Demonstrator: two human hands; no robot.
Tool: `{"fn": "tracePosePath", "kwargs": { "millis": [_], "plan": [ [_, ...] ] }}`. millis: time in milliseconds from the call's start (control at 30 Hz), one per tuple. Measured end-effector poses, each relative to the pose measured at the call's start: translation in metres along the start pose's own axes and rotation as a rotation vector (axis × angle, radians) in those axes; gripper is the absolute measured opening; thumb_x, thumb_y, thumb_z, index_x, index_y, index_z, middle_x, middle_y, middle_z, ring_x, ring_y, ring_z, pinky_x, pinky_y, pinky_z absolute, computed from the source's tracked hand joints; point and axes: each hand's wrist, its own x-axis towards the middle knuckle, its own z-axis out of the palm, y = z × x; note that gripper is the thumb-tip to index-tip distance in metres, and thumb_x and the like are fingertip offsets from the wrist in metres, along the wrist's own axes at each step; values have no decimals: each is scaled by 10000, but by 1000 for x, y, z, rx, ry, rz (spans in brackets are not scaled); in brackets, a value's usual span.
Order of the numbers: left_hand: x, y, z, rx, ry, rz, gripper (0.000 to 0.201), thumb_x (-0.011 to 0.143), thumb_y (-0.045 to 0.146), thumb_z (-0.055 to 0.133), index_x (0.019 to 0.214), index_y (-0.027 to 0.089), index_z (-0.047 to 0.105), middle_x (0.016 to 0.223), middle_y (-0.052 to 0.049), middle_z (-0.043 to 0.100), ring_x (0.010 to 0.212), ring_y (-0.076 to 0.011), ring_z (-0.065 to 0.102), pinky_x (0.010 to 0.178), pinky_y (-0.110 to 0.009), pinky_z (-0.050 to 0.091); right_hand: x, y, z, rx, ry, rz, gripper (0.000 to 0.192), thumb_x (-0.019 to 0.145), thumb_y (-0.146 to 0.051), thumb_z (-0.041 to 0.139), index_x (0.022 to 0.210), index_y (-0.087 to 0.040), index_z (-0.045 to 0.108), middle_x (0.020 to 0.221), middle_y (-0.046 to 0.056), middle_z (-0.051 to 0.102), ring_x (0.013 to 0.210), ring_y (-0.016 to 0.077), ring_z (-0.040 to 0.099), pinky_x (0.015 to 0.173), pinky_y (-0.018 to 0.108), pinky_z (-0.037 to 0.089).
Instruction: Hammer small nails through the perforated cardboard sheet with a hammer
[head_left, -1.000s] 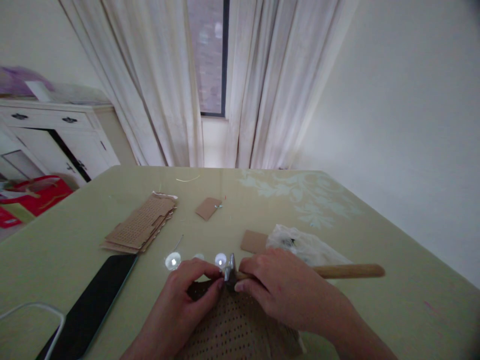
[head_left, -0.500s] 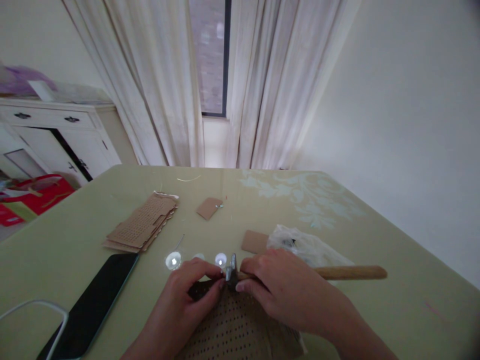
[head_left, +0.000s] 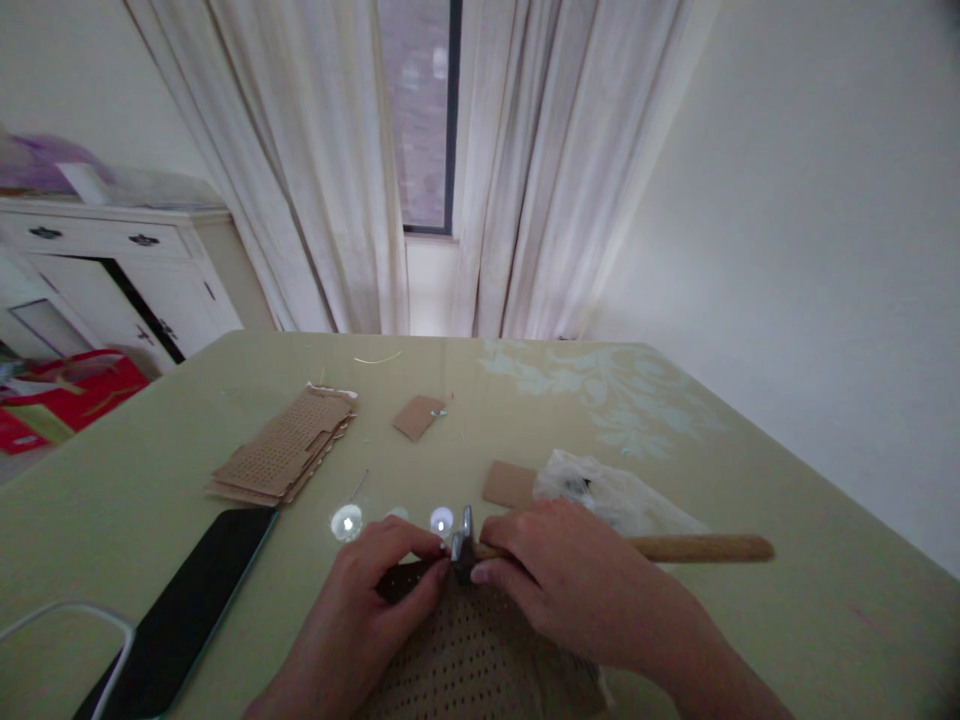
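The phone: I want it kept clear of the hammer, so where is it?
In the head view the phone lies face up at the table's near left, left of the left hand, just below the cardboard stack.

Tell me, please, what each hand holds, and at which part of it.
The right hand grips the hammer near its metal head. The left hand pinches at the perforated cardboard edge; whether it holds something small cannot be told.

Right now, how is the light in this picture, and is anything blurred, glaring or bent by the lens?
Head view: dim, soft daylight from the window; three small bright reflections glare on the glossy table; both hands, left hand and right hand, and the hammer look slightly soft; the wide lens tilts walls and curtains outward.
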Motion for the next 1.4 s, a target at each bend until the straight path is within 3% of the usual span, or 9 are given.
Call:
{"fn": "tracePosePath", "kwargs": {
  "millis": [400, 500, 567, 633, 800, 933, 1100, 1267, 1400],
  "plan": [
    [-1, 2, -2, 34, -17, 37, 131, 979, 300, 690, 906, 254, 789, 855, -21, 767, 798, -195, 718, 701, -262, 527, -3, 2, -3, -8, 2, -1, 222, 1077, -371, 628, 969, -222, 753, 888, 64, 816, 807, 270, 761, 671, 348, 401],
    [-1, 2, -1, 77, -1, 78, 125, 963, 279, 702, 873, 259, 786, 833, -19, 768, 792, -201, 705, 709, -275, 517, -7, 1, -13, 79, 102, 11, 203, 1092, -328, 607, 985, -233, 751, 905, 36, 811, 817, 241, 752, 708, 340, 438],
    [-1, 2, -1, 103, 9, 112, 112, 950, 260, 711, 870, 265, 790, 830, -18, 775, 800, -207, 701, 731, -286, 521, -9, 0, -18, 206, 224, -15, 181, 1108, -289, 584, 1068, -259, 758, 1010, 10, 816, 922, 213, 751, 799, 318, 469],
    [-1, 2, -2, 118, 9, 134, 113, 943, 240, 710, 874, 268, 795, 831, -17, 780, 807, -210, 698, 740, -293, 521, -11, -2, -19, 285, 263, -47, 177, 1106, -273, 586, 1123, -280, 762, 1077, -5, 815, 986, 197, 745, 862, 303, 472],
    [0, 2, -1, 126, -30, 158, 129, 947, 194, 706, 879, 267, 787, 855, -5, 788, 842, -211, 696, 803, -312, 519, -12, -8, -12, 162, 138, -11, 146, 1057, -285, 641, 947, -236, 724, 876, 4, 787, 762, 206, 713, 690, 321, 392],
    [0, 3, -1, 109, -29, 151, 125, 954, 197, 705, 893, 264, 791, 853, -5, 781, 847, -210, 700, 814, -312, 527, -14, -11, -11, 239, 240, -45, 133, 1080, -253, 600, 1010, -254, 713, 960, -9, 792, 851, 202, 714, 732, 317, 387],
    [-2, 6, -1, 5, -78, 69, 167, 940, 166, 697, 834, 256, 790, 1001, -30, 751, 938, -205, 713, 833, -279, 554, -10, -13, -7, 115, 107, -31, 133, 1074, -307, 640, 1000, -240, 728, 921, 7, 799, 771, 215, 719, 668, 336, 341],
    [2, 7, 0, -27, -114, 25, 169, 980, 214, 672, 850, 244, 775, 1033, -42, 738, 954, -208, 721, 842, -275, 557, -5, -11, -6, 174, 176, -45, 157, 1093, -315, 613, 1000, -242, 716, 964, 4, 808, 833, 208, 739, 695, 326, 357],
    [3, 4, 0, -13, -136, -12, 85, 930, 228, 753, 998, 257, 794, 1104, -51, 753, 1022, -238, 728, 906, -303, 563, -1, -9, -4, 77, 86, -21, 174, 1089, -331, 620, 1007, -230, 735, 926, 30, 818, 790, 238, 751, 662, 337, 333]
  ]
}}
